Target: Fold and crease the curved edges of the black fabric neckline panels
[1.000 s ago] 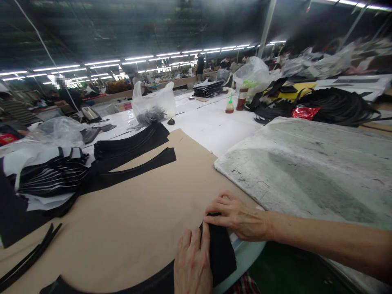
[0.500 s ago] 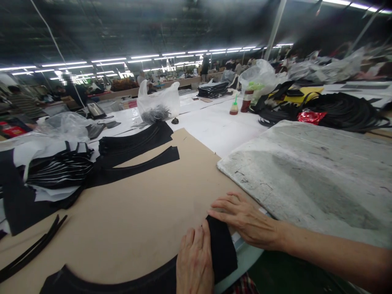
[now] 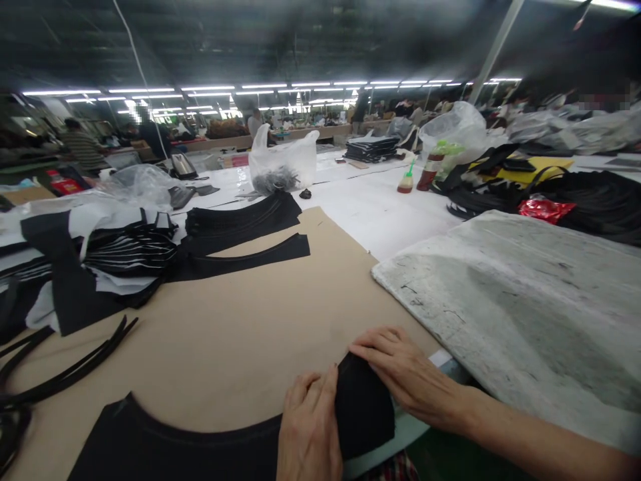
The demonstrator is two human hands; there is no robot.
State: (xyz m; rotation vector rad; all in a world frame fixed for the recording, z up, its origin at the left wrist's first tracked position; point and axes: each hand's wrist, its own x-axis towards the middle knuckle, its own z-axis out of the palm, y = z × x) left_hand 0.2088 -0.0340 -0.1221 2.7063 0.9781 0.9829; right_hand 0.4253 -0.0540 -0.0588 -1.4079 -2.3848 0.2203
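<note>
A black fabric piece (image 3: pixel 200 451) with a curved, folded-looking upper edge lies at the near side of a tan board (image 3: pixel 250 327). My left hand (image 3: pixel 310 427) rests over its edge, fingers close together and bent down onto the cloth. To the right, my right hand (image 3: pixel 400 371) grips the upper corner of the same piece between its fingertips, its thumb mostly hidden. Between the hands the edge rises in a short slant. Farther back on the board lie black curved pieces (image 3: pixel 245 224), and thin black strips (image 3: pixel 75 374) curl at the left.
A grey-white, marked slab (image 3: pixel 501 294) fills the right side. Behind are a plastic bag (image 3: pixel 285 157), a glue bottle (image 3: pixel 405 180), a red-brown bottle (image 3: pixel 429 172) and coiled black strips (image 3: pixel 595 197). Bundled black and white pieces (image 3: pixel 130 250) lie left. People are in the background.
The view has turned left, so the scene shifts right. Both hands stay at the black fabric's edge; the left hand's fingers have closed in slightly.
</note>
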